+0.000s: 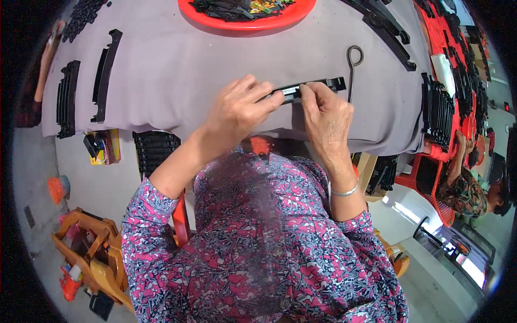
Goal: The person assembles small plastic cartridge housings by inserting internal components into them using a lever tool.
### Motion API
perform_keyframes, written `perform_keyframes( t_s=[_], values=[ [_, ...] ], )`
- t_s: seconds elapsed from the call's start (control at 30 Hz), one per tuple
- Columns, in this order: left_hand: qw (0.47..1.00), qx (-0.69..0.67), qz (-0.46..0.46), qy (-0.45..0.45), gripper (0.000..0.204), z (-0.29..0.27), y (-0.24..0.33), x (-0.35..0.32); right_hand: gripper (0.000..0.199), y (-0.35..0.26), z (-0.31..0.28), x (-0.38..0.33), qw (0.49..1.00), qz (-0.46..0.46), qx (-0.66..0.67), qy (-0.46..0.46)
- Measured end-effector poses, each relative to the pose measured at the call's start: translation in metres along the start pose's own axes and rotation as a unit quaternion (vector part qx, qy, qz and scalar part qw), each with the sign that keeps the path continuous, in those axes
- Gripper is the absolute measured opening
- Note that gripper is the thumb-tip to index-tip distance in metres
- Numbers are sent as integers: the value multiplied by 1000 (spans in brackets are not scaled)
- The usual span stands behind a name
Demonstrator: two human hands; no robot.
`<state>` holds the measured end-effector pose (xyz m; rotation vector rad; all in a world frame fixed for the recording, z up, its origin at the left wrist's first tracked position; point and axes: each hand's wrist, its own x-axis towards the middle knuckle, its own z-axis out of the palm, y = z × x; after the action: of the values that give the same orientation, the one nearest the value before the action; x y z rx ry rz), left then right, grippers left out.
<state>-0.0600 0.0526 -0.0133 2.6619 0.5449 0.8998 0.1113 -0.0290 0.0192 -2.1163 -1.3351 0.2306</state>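
Between my two hands, just above the near part of the table, is a long black plastic strip-shaped part (335, 83) with a pale piece along its middle. My left hand (243, 105) grips its left end, which the fingers mostly cover. The thumb and forefinger of my right hand (327, 110) pinch it right of the middle, and its notched right end sticks out past them. Close to my right hand a metal rod with a looped end (351, 64) lies on the cloth.
A red basin (242, 28) of small black and coloured pieces stands at the far middle. Black strips (67, 99) lie at the left, with more strips (439, 110) at the right edge. A grey cloth (161, 70) covers the table. Another person's arm (458, 156) shows far right.
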Motion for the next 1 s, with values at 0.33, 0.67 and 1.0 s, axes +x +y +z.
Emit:
perform_keyframes(
  t_s=[0.33,0.67,1.0],
  values=[
    [999,-16,-31,22,31,7,0,-4,22,11,-6,-5,969,-245,1,20],
    [996,-55,-50,50,25,9,-1,-6,21,17,-2,9,939,-336,-66,-35],
    [997,-53,-48,25,21,8,4,-12,16,21,-12,27,896,-423,-36,-128]
  ],
)
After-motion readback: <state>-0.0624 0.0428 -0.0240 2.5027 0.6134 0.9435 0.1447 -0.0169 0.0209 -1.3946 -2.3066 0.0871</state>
